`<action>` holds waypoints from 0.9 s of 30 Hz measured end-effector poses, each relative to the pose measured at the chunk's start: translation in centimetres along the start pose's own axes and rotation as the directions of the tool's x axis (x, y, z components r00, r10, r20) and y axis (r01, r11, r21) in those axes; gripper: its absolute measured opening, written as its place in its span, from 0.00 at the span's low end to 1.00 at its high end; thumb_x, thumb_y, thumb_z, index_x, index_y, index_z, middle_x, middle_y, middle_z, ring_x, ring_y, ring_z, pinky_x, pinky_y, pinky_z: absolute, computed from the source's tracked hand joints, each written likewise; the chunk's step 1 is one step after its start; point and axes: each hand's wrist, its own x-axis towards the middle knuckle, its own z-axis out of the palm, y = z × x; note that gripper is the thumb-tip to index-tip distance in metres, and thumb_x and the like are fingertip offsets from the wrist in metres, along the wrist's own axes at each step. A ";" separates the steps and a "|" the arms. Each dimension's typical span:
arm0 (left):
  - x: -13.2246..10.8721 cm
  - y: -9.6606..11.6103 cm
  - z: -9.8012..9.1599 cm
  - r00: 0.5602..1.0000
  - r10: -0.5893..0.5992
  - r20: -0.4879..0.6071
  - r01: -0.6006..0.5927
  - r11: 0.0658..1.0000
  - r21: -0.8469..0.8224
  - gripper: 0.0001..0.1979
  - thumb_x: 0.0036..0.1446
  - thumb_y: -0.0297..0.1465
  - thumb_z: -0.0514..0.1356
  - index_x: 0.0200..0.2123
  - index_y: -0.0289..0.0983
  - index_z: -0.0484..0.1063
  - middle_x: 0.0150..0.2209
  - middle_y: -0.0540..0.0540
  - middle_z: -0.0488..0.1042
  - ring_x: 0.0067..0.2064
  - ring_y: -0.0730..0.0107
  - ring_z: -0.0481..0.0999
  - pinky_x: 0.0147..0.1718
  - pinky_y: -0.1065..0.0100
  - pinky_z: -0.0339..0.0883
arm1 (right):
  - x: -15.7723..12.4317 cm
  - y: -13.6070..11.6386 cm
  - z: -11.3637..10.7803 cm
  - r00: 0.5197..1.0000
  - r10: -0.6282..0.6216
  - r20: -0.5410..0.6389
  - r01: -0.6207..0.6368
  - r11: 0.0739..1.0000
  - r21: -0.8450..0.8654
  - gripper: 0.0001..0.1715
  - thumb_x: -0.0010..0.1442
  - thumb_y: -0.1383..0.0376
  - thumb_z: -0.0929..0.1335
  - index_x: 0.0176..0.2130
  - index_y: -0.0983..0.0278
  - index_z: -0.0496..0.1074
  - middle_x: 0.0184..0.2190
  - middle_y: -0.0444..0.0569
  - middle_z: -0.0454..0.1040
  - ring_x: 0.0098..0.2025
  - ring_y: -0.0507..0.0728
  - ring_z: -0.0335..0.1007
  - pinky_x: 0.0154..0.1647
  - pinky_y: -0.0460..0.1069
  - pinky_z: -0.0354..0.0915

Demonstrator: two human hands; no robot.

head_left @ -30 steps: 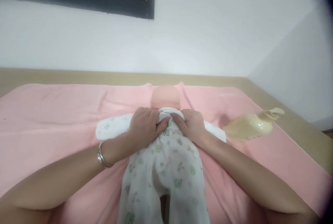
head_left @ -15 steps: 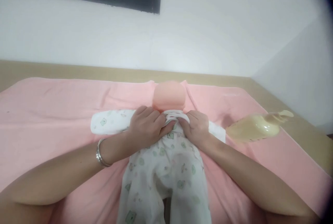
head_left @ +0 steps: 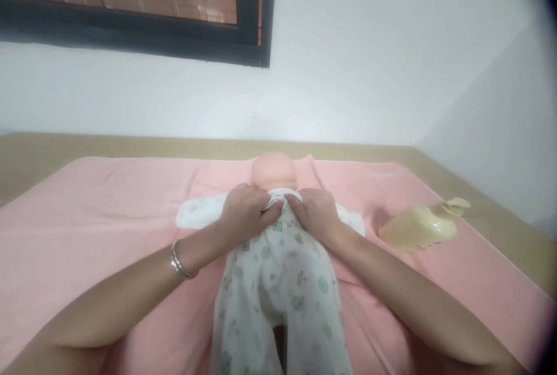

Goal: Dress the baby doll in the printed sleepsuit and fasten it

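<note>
The left hand and the right hand are both clamped on a white printed garment, fingers curled over and thumbs laid on the cloth, with the thumb tips nearly meeting. Between the two hands the gathered edge is bunched into a roll. The garment's body and legs spread from beneath the hands toward the wearer, with a dark gap between the legs; whether it is one piece or two cannot be told. Just past the hands, on the far side, shows the smooth pink head of a doll-like figure. One pale sleeve sticks out beyond the left hand and another, shorter stretch beyond the right. A silver bracelet circles the left wrist. The step in hand looks like adjusting the cloth at the figure's upper body; continuing it would call for an even hold on both sides, so the edge does not slip or twist. Under everything lies a pink blanket. Farther out past the right hand is a yellow bottle, clear of the sleeve, and beyond the blanket run the counter and a pale wall.
</note>
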 end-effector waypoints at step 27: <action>0.7 0.3 1.1 0.904 -0.333 0.267 0.396 0.889 -0.230 0.23 0.58 0.49 0.44 0.25 0.38 0.66 0.26 0.48 0.73 0.27 0.65 0.69 0.25 0.67 0.56 | -2.6 -0.5 -7.4 0.822 0.057 0.566 -0.205 0.958 0.201 0.12 0.61 0.60 0.60 0.27 0.60 0.63 0.22 0.42 0.66 0.21 0.51 0.57 0.22 0.47 0.49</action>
